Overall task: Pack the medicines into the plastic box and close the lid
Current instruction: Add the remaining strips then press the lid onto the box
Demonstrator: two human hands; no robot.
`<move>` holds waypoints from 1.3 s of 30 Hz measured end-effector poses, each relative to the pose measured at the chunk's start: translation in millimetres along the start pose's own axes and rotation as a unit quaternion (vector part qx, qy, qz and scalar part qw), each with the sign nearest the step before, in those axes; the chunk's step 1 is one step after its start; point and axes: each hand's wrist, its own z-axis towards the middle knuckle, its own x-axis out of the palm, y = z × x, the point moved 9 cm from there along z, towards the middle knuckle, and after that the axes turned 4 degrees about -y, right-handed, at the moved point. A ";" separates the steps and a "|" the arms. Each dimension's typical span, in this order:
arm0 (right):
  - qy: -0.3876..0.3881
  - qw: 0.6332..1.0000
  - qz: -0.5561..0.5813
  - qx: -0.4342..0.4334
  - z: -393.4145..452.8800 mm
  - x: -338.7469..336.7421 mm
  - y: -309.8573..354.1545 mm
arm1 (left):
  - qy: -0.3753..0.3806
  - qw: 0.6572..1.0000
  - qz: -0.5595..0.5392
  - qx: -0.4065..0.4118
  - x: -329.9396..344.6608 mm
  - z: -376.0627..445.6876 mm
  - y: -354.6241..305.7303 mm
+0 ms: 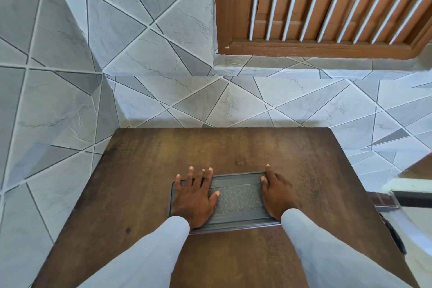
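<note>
A wall of pale grey tiles cut by diagonal lines (145,30) filled the background, with a brown wooden louvred shutter with white slats (327,2) set in at upper right. Below it stood a dark brown rectangular wooden table (233,147), its far edge close to the wall. Two pale blue sleeves (145,255) reached in from the near edge over the tabletop. On the near middle of the table lay the flat grey rectangular plastic box (236,199), its lid with a dotted central panel (236,182) on top and shut down; no medicines showed. The left hand (194,196) lay flat on the left part of the lid, fingers spread and straight. The right hand (278,194) rested along the right edge of the lid, fingers extended, holding nothing
</note>
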 end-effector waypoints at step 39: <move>0.004 0.970 0.122 0.211 35.3 3.5 -27.0 | 0.115 0.993 -0.011 0.023 7.5 59.8 -71.5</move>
